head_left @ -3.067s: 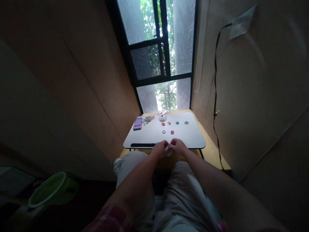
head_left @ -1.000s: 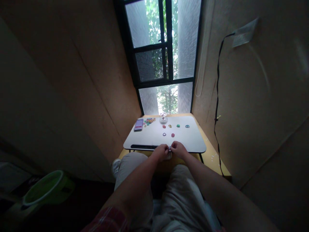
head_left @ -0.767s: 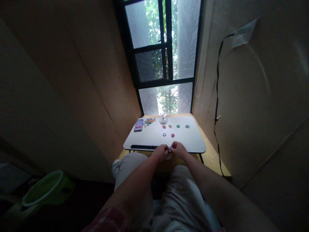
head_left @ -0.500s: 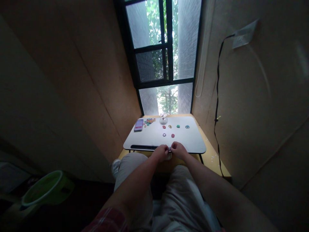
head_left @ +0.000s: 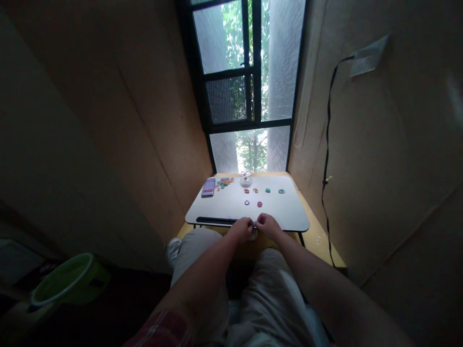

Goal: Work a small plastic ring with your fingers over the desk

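Note:
At the near edge of a white lap table (head_left: 224, 207), my left hand (head_left: 243, 229) and my right hand (head_left: 266, 224) are close together with bent fingers. A tiny light purplish item (head_left: 255, 224) shows between their fingertips; both hands seem to pinch it, and its shape is too small to make out. Farther up the tabletop lie a pink round piece (head_left: 259, 204) and a whitish ring (head_left: 247, 203). Behind these is a row with a red piece (head_left: 246, 191), a yellow piece (head_left: 255, 191), a green piece (head_left: 267, 191) and a blue piece (head_left: 281, 191).
A clear stemmed dish (head_left: 246, 180) stands at the back of the table. Left of it are a pile of colourful rings (head_left: 224, 182) and a purple packet (head_left: 209, 187). A black strip (head_left: 215, 220) runs along the near edge. A green basket (head_left: 68, 282) is at lower left.
The view has shifted very slightly. Both hands keep nearly the same place and pose at the table's near edge, and the pieces lie as before.

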`<action>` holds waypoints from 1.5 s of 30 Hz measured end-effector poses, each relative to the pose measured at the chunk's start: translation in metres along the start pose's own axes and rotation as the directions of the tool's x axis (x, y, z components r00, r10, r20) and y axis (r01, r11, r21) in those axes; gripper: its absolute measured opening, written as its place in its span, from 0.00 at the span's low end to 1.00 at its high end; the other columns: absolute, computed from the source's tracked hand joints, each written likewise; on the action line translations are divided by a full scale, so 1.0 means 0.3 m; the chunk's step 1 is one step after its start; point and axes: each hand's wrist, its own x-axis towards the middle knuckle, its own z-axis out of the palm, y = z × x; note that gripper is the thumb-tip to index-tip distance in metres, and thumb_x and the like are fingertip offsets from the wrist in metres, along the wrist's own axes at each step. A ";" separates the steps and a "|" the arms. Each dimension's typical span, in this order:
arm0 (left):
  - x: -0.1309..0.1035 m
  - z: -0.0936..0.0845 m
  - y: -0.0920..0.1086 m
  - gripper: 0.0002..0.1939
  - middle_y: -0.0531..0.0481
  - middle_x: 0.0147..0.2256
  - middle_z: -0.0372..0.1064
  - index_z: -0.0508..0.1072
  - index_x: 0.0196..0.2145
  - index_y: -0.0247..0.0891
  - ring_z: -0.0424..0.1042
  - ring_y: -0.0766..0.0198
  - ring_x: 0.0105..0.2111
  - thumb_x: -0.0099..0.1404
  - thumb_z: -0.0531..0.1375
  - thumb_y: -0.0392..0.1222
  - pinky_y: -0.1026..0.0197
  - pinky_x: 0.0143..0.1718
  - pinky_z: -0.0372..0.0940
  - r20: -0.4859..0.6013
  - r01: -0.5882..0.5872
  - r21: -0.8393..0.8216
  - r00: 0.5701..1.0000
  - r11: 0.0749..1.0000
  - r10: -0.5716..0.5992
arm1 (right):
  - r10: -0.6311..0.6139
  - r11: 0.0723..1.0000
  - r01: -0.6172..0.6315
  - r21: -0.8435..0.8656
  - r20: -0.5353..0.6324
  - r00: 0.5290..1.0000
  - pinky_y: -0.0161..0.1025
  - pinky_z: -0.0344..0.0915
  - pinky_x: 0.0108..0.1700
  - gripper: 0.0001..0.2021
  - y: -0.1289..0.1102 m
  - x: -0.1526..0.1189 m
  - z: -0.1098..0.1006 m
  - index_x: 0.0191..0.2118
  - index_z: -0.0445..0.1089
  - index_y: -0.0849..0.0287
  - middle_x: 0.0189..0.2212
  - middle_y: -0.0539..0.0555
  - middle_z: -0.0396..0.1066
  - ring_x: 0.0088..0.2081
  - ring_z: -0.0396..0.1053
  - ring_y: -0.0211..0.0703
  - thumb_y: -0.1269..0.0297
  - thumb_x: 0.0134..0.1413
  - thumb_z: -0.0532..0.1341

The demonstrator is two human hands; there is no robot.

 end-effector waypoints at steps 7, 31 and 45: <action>-0.009 0.019 -0.002 0.09 0.45 0.38 0.72 0.75 0.38 0.37 0.70 0.59 0.38 0.63 0.56 0.39 0.61 0.40 0.63 -0.054 -0.004 -0.001 0.999 1.000 0.004 | -0.001 1.000 0.001 -0.003 0.002 1.000 0.33 0.56 0.27 0.05 0.010 0.000 0.001 0.23 0.62 0.57 0.20 0.46 0.65 0.24 0.62 0.36 0.68 0.44 0.60; -0.018 0.039 -0.036 0.05 0.49 0.35 0.70 0.74 0.34 0.37 0.68 0.63 0.37 0.61 0.59 0.38 0.62 0.39 0.61 -0.126 0.028 -0.023 0.992 0.999 -0.031 | 0.026 0.995 -0.031 -0.092 -0.051 0.998 0.33 0.51 0.28 0.06 -0.018 -0.012 0.023 0.25 0.64 0.57 0.21 0.46 0.65 0.25 0.60 0.36 0.70 0.47 0.62; 0.004 0.029 -0.030 0.07 0.47 0.37 0.71 0.76 0.34 0.37 0.69 0.61 0.37 0.61 0.60 0.40 0.62 0.40 0.62 -0.077 0.069 -0.027 0.995 0.997 -0.071 | 0.001 0.994 -0.003 -0.111 -0.011 1.000 0.32 0.54 0.28 0.07 -0.020 -0.007 0.012 0.24 0.63 0.57 0.22 0.47 0.66 0.26 0.62 0.36 0.71 0.48 0.61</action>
